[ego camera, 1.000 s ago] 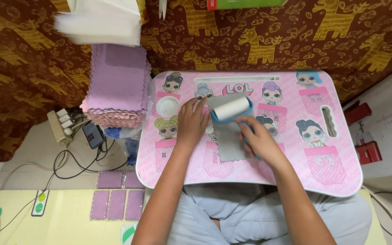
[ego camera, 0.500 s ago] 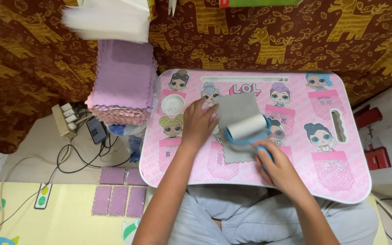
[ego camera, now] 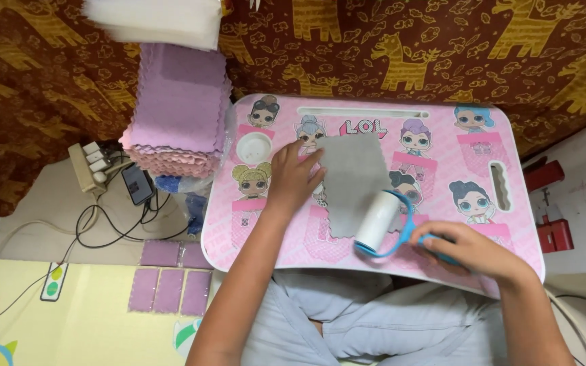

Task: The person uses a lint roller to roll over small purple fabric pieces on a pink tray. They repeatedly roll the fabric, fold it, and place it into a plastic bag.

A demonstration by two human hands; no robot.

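Cloth [ego camera: 353,177] lies under left-hand fingers [ego camera: 304,157], beside roller [ego camera: 378,221].

The left hand [ego camera: 293,177] presses a grey cloth [ego camera: 355,183] flat on the pink desk [ego camera: 510,146]; the right hand [ego camera: 473,249] holds a lint roller [ego camera: 380,222] at the cloth's lower edge.

Stack of lilac cloths [ego camera: 178,112], white sheets [ego camera: 154,20], power strip [ego camera: 88,166], phone [ego camera: 138,183], giraffe-print fabric [ego camera: 408,47]

grey cloths [ego camera: 354,179] – 1 | lint rollers [ego camera: 379,222] – 1 | lap tables [ego camera: 510,149] – 1 | bagged purple cloths, lower left [ego camera: 171,281] – 5 | purple stacks, upper left [ego camera: 178,112] – 1
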